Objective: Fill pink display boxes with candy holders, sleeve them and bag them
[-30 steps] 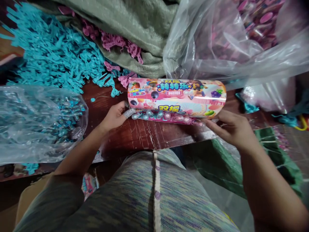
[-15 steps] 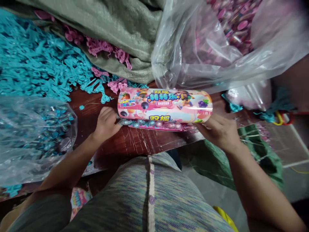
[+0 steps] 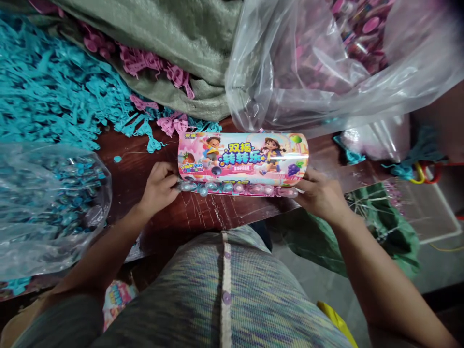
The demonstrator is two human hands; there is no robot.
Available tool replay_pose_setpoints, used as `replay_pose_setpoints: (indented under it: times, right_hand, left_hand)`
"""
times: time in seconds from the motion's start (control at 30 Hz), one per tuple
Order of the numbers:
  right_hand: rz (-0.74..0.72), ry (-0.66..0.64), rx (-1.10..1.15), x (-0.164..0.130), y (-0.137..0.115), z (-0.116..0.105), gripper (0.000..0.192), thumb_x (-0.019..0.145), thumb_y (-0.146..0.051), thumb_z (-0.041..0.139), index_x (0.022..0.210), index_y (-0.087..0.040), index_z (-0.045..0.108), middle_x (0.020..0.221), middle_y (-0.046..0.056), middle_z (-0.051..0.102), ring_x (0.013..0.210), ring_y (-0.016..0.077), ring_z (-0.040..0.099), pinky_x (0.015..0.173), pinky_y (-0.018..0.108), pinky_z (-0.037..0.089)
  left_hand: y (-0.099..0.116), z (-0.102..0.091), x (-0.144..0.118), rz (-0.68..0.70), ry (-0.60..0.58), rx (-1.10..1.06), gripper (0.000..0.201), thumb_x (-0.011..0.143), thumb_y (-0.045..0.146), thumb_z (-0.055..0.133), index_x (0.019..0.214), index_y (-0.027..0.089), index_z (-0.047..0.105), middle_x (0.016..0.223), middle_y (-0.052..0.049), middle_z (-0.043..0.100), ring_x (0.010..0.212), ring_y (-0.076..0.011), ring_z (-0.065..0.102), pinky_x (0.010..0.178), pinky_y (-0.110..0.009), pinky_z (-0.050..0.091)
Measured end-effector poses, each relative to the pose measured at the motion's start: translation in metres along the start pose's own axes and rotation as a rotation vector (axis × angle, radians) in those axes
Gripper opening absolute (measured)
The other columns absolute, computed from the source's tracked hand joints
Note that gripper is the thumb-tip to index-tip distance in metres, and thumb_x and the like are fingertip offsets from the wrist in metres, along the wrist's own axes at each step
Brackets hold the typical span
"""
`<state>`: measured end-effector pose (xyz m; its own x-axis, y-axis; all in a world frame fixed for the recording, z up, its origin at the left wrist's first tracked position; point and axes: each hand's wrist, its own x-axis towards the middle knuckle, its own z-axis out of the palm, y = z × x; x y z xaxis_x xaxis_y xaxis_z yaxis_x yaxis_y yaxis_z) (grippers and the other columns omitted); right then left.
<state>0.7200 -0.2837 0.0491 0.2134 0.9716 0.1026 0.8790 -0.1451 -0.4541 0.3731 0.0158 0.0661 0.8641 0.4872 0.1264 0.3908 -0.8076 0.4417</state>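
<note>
Both our hands grip the printed card (image 3: 242, 157) on the table (image 3: 217, 212): left hand (image 3: 158, 186) fingers curled round one end, right hand (image 3: 321, 195) closed on the other.

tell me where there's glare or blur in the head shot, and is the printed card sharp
Head view: the printed card is sharp, its cartoon figures readable; glare streaks the clear bag top right and the bag of blue pieces at left; the frame edges look stretched and soft; left hand and right hand are evenly lit, without hard shadows.
</note>
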Motion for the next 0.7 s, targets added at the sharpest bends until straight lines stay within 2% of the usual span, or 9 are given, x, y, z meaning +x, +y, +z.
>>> replay_pose_setpoints:
  times: [0.1, 0.27, 0.43, 0.5, 0.53, 0.6, 0.67, 0.7]
  right_hand:
    - [0.076, 0.040, -0.050, -0.006, -0.005, 0.007, 0.028, 0.102, -0.044, 0.061, 0.105, -0.027, 0.083, 0.101, 0.008, 0.073, 0.079, 0.0182, 0.067, 0.055, 0.025, 0.040]
    - [0.110, 0.057, 0.136, -0.014, -0.006, 0.010, 0.024, 0.102, -0.042, 0.063, 0.108, -0.025, 0.080, 0.101, 0.008, 0.068, 0.084, 0.0205, 0.066, 0.063, 0.029, 0.049]
    - [0.103, 0.083, 0.210, -0.009, 0.003, 0.025, 0.021, 0.100, -0.039, 0.064, 0.099, -0.024, 0.079, 0.093, 0.007, 0.069, 0.084, 0.0217, 0.069, 0.068, 0.031, 0.053]
    - [0.099, 0.054, 0.241, -0.009, 0.006, 0.025, 0.022, 0.100, -0.040, 0.065, 0.093, -0.024, 0.078, 0.090, 0.007, 0.069, 0.083, 0.0217, 0.070, 0.069, 0.032, 0.055]
    - [0.084, 0.033, 0.268, -0.010, 0.008, 0.020, 0.022, 0.100, -0.040, 0.064, 0.092, -0.024, 0.077, 0.090, 0.006, 0.069, 0.083, 0.0216, 0.070, 0.069, 0.032, 0.056]
    - [0.046, 0.021, 0.318, -0.014, 0.011, 0.001, 0.018, 0.101, -0.039, 0.065, 0.098, -0.025, 0.076, 0.095, 0.007, 0.071, 0.087, 0.0219, 0.072, 0.073, 0.034, 0.059]
    - [0.025, 0.103, 0.325, -0.011, 0.010, -0.026, 0.016, 0.101, -0.036, 0.067, 0.111, -0.026, 0.073, 0.107, 0.009, 0.074, 0.099, 0.0241, 0.075, 0.084, 0.038, 0.062]
    - [0.030, 0.178, 0.300, -0.005, 0.007, -0.039, 0.019, 0.101, -0.034, 0.067, 0.118, -0.026, 0.071, 0.115, 0.010, 0.075, 0.108, 0.0257, 0.075, 0.092, 0.042, 0.061]
  left_hand:
    - [0.004, 0.008, -0.003, 0.012, 0.079, 0.008, 0.026, 0.091, 0.035, 0.069, 0.069, 0.023, 0.068, 0.089, -0.009, 0.069, 0.085, -0.0248, 0.063, 0.081, -0.047, 0.054]
    - [0.012, 0.008, -0.010, -0.004, 0.066, -0.111, 0.018, 0.095, 0.035, 0.069, 0.082, 0.023, 0.073, 0.104, -0.010, 0.067, 0.100, -0.0256, 0.065, 0.084, -0.042, 0.057]
    - [0.011, 0.028, -0.016, -0.013, 0.134, 0.072, 0.031, 0.095, 0.035, 0.064, 0.066, 0.023, 0.061, 0.086, -0.008, 0.065, 0.086, -0.0246, 0.063, 0.080, -0.043, 0.054]
    - [0.007, 0.031, -0.022, 0.009, 0.111, 0.142, 0.030, 0.094, 0.035, 0.063, 0.067, 0.023, 0.062, 0.085, -0.009, 0.067, 0.084, -0.0259, 0.062, 0.079, -0.046, 0.053]
    - [0.005, 0.027, -0.025, 0.023, 0.076, 0.154, 0.027, 0.094, 0.035, 0.063, 0.070, 0.023, 0.064, 0.086, -0.009, 0.068, 0.085, -0.0266, 0.063, 0.079, -0.046, 0.053]
    - [0.002, 0.006, -0.029, 0.039, 0.029, 0.132, 0.020, 0.096, 0.035, 0.061, 0.080, 0.024, 0.068, 0.093, -0.009, 0.069, 0.091, -0.0281, 0.064, 0.082, -0.048, 0.054]
    - [0.006, -0.028, -0.020, 0.007, 0.067, 0.067, 0.015, 0.099, 0.036, 0.059, 0.103, 0.026, 0.070, 0.116, -0.009, 0.069, 0.110, -0.0310, 0.064, 0.097, -0.053, 0.054]
    - [0.011, -0.045, -0.008, -0.015, 0.128, 0.040, 0.022, 0.101, 0.037, 0.058, 0.118, 0.027, 0.067, 0.130, -0.010, 0.065, 0.123, -0.0324, 0.060, 0.108, -0.056, 0.050]
